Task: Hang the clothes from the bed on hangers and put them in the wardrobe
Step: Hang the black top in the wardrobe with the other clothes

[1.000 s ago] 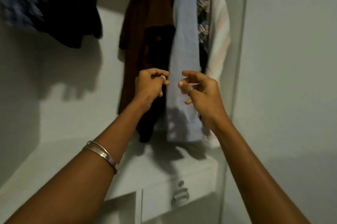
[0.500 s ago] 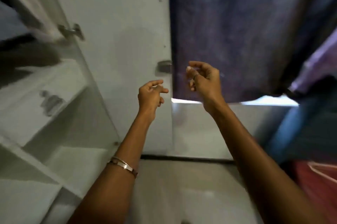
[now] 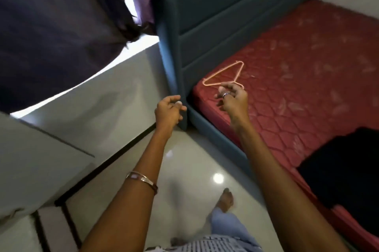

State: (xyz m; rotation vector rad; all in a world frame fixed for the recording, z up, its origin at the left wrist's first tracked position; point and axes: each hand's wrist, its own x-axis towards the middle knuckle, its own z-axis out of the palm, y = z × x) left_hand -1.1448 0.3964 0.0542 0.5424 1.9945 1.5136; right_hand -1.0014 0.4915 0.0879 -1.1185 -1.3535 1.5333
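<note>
**Empty hands raised beside the bed**

Both hands hold nothing. The left hand hangs with loosely curled fingers near the bed's corner. The right hand hovers over the red mattress, fingers relaxed. An orange hanger lies near the headboard; a black garment rests at the mattress's near edge.

Head-worn view, tilted, down over bed corner and floor.
</note>
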